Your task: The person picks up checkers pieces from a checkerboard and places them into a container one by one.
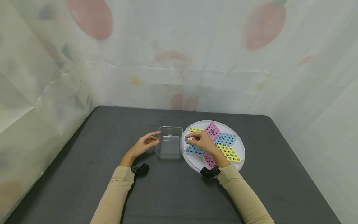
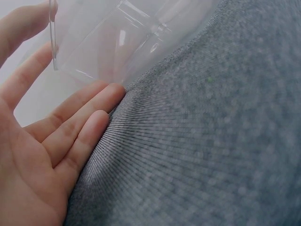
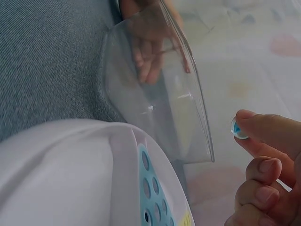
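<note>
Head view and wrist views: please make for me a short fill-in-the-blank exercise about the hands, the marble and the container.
1. The right hand pinches a small ____ marble at its fingertips.
2. The clear container has ____ marbles inside it.
3. The left hand touches the container's ____ side, seen from the person.
4. The round game board lies to the ____ of the container.

Missing words: blue; no; left; right
</note>
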